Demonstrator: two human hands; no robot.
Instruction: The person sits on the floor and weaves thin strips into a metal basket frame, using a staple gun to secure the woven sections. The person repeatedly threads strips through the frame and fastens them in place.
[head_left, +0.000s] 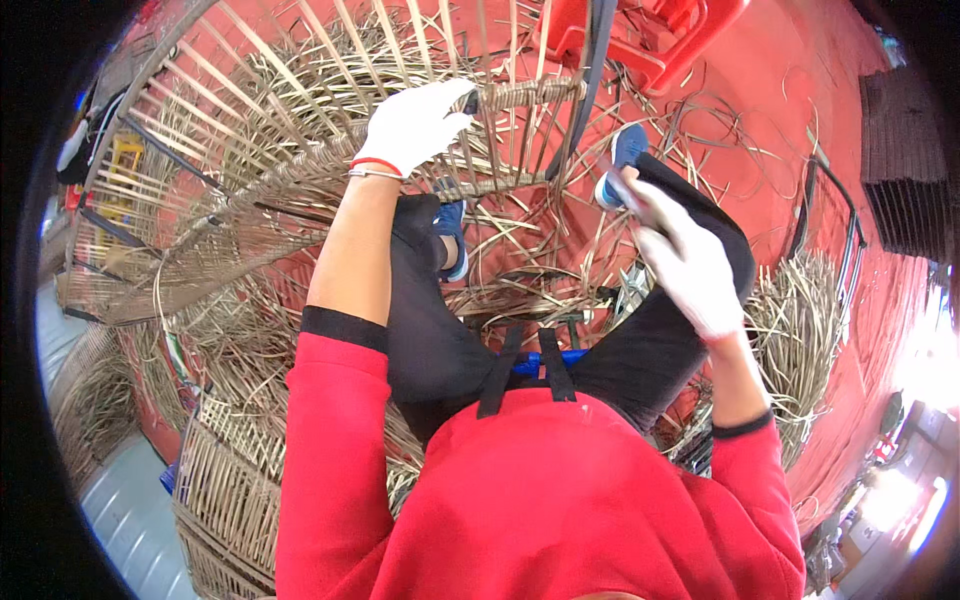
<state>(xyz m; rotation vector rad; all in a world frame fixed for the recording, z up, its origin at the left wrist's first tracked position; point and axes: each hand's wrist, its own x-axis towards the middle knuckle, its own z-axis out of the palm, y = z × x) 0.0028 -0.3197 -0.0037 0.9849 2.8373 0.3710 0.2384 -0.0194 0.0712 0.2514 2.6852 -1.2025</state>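
My left hand (pixel 415 125), in a white glove, grips the woven band of a half-made rattan frame (pixel 300 130) that stands in front of my knees. Its upright cane ribs fan out above and to the left of the hand. My right hand (pixel 690 260), also in a white glove, hovers over my right knee and is blurred; a thin cane strand seems to run through its fingers, but I cannot tell for sure. Loose cane strips (pixel 540 290) lie on the floor between my legs.
A red plastic stool (pixel 650 40) stands ahead on the red floor (pixel 800 130). A bundle of cane strands (pixel 800 330) lies at my right. Finished woven panels (pixel 230 490) lean at my lower left. A dark metal frame (pixel 850 220) lies at the right.
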